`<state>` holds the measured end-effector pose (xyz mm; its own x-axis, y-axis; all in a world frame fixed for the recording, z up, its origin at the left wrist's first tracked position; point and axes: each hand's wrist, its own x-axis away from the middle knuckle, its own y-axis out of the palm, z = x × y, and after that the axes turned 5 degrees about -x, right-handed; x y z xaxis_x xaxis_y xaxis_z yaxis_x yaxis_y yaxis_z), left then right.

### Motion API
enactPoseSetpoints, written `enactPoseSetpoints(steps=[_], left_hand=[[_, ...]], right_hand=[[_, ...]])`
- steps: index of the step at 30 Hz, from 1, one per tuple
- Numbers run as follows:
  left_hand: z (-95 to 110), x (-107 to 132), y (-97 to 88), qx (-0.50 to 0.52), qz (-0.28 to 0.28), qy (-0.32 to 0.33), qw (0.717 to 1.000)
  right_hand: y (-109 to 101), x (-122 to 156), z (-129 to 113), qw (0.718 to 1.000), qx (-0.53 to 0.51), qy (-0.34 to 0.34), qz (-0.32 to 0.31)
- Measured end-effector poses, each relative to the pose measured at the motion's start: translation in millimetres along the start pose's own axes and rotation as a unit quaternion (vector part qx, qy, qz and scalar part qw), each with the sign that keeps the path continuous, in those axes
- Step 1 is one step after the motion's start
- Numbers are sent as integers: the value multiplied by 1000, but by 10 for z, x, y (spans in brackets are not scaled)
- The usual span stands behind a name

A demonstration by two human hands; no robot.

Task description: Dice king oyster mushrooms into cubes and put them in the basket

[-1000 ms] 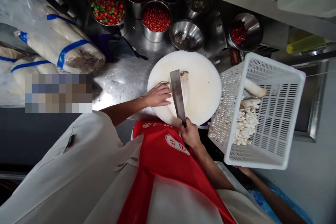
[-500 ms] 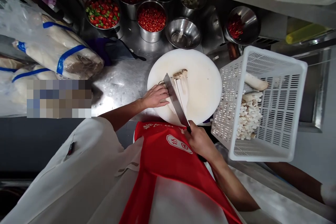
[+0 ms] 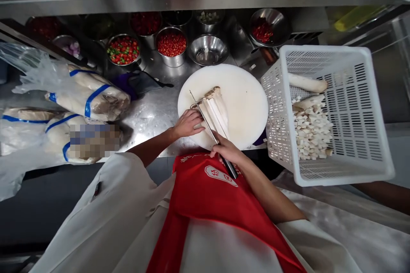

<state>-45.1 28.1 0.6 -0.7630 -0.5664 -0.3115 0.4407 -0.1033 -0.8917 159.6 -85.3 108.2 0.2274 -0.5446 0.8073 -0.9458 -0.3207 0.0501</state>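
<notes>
Mushroom slices lie near the middle of a round white cutting board, just to the right of a knife. The right hand is wrapped around the knife's black handle, whose end sticks out below the hand, over the red apron. The left hand rests at the board's left side, fingers together and loosely bent, tips just beside the blade; whether they pinch anything, I cannot tell.

The slices run lengthwise, long and pale, leaning against one another in a slight fan, with brown cap edges at the far end. One more brown rim shows left of the blade, near the left fingers.

Whatever lies under those fingers is mostly covered. The blade is seen almost edge-on, so its broad face hardly shows, and I cannot make out whether it touches the board. Blurred squares hide part of the bagged mushrooms at left, and another person's arm is cut off at the right edge
</notes>
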Motion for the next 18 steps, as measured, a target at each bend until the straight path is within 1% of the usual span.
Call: enactPoseSetpoints(steps=[2,5,7,9,11,13,16,18], left_hand=[[-11,7,-19,-12,-9,4,1000],[-36,-5,-90,-18,-40,21,999],[-57,-53,-171,-30,-69,47,996],[-88,-159,-266,-49,-107,80,990],[-130,-341,-342,-58,-146,117,981],[-178,-600,-361,-39,-179,157,970],[-228,-1074,-260,43,-225,206,951],[-236,-1369,-157,89,-281,223,929]], right_hand=[[20,22,-55,999,25,-14,15],[34,138,-53,997,32,-68,32],[18,268,13,993,-7,-112,29],[-18,413,120,986,-58,-150,32],[-67,547,250,976,-104,-180,61],[-118,652,389,964,-143,-192,115],[-171,755,603,947,-195,-174,187],[-178,798,751,939,-226,-150,210]])
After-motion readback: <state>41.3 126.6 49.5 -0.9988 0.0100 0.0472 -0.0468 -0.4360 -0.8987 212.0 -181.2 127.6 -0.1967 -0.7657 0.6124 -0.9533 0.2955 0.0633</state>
